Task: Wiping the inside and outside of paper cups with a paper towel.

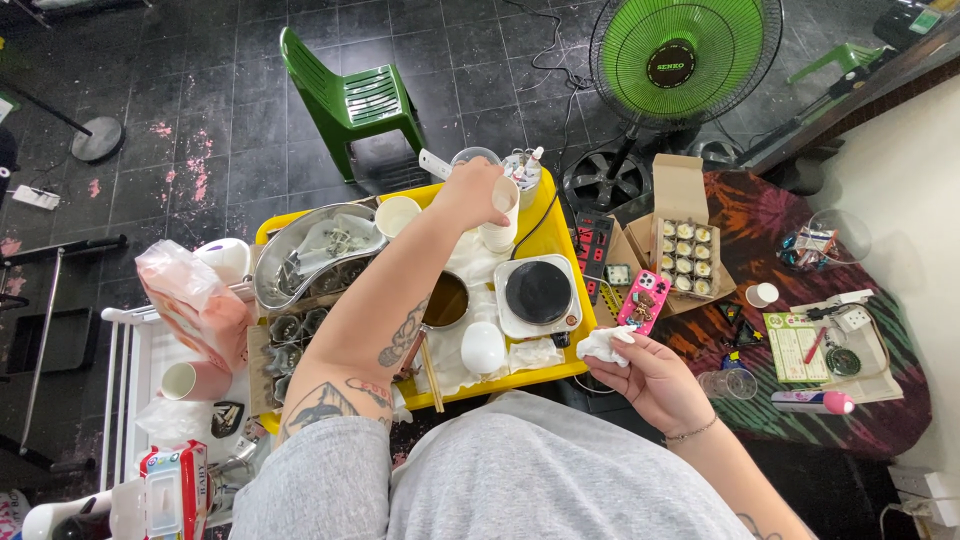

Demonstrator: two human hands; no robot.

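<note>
1. At the far edge of the yellow worktop, your left hand is stretched forward and its grip is clenched around a white paper cup, which it holds just above a short stack of white cups.
2. Your right hand hangs off the near right corner of that worktop, its grip grasping a crumpled white tissue between thumb and fingers.
3. Just right of your left forearm lies a small pot of brown liquid, with a pair of wooden sticks resting near it on white cloth.
4. Between the pot and your right hand sit a white egg-shaped object and a small electric hotplate with a dark round top.
5. Left of your arm, a metal tray holds pale scraps, and another paper cup stands beside it.
6. To the right of the hotplate you have a pink phone and an open cardboard box filled with small round filled tins.
7. Beyond the worktop, on the dark tiled floor, stand a green plastic chair and a green fan.
8. At your left, a pink plastic bag lies on a white rack.
</note>
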